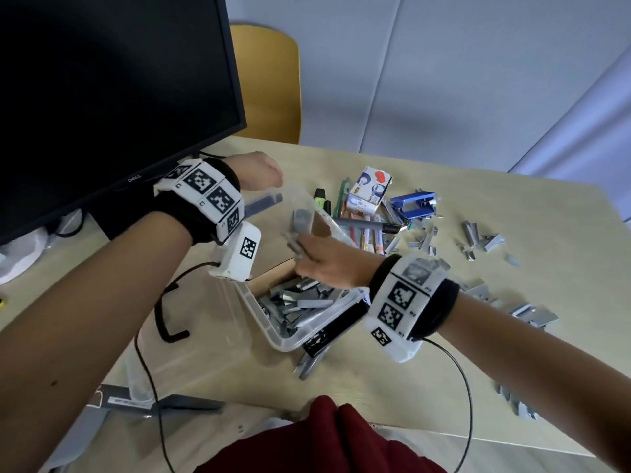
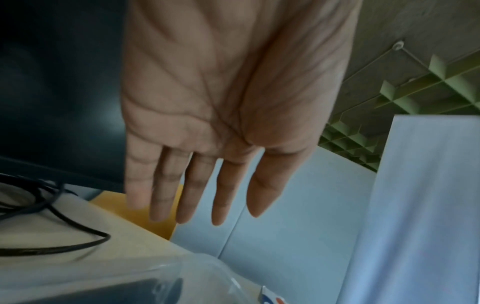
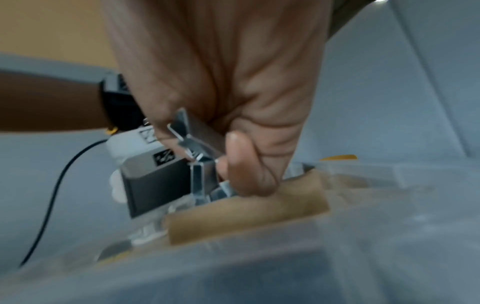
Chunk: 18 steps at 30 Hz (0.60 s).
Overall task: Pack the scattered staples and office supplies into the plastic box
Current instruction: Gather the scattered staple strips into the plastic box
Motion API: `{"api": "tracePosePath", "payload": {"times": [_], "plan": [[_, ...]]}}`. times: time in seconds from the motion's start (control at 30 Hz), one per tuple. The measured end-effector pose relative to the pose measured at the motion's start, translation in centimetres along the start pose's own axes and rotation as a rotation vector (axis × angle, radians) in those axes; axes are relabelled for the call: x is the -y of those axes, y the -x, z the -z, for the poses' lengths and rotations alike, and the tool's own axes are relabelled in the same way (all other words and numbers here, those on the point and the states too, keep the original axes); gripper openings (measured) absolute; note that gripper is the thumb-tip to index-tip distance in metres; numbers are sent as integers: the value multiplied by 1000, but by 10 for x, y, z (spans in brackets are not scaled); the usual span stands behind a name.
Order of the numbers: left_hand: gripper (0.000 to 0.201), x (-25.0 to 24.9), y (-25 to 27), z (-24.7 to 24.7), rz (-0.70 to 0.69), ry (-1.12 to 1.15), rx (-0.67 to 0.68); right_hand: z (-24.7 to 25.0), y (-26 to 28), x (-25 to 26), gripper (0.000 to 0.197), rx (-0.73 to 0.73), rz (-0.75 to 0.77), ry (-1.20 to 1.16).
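At the far left of the worktop [image 1: 444,165], a dark monitor [image 1: 102,97] is seen. Just right of it the left hand [image 2: 221,102] is held above the plastic box [image 1: 273,339], its fingers [image 2: 197,189] straight and empty. Over the box, which is partly filled with staples, staple strips [image 3: 197,148] are gripped by the curled right hand [image 1: 324,268]. Further right, pens [image 1: 368,230], a small carton [image 1: 370,189], a blue stapler [image 1: 413,208] and loose staples [image 1: 478,237] are scattered.
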<state>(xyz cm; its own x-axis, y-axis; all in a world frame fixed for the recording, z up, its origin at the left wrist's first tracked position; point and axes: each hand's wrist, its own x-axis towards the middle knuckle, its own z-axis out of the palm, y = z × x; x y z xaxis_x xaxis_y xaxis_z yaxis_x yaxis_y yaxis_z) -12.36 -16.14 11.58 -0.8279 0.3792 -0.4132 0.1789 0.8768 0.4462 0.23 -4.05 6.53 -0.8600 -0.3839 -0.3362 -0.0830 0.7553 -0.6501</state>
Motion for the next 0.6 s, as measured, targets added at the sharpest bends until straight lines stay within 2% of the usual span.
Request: {"api": "tracePosePath", "payload": {"times": [0.1, 0.2, 0.3, 0.4, 0.47, 0.53, 0.6], "plan": [[37, 12, -7, -5, 53, -91, 71, -21, -12, 4, 21, 113, -21, 243], [39, 18, -11, -7, 75, -101, 96, -37, -15, 4, 38, 172, -31, 328], [40, 22, -13, -7, 73, -82, 103, -37, -14, 9, 36, 144, 33, 277], [39, 22, -17, -8, 81, -84, 115, -29, -10, 4, 32, 98, 30, 180], [38, 21, -18, -9, 97, -88, 139, -26, -7, -4, 22, 78, 1, 270], [39, 20, -19, -10, 126, -89, 149, -28, -5, -9, 19, 119, -52, 371], [41, 18, -20, -11, 138, -90, 143, -33, -6, -10, 17, 126, -42, 360]]}}
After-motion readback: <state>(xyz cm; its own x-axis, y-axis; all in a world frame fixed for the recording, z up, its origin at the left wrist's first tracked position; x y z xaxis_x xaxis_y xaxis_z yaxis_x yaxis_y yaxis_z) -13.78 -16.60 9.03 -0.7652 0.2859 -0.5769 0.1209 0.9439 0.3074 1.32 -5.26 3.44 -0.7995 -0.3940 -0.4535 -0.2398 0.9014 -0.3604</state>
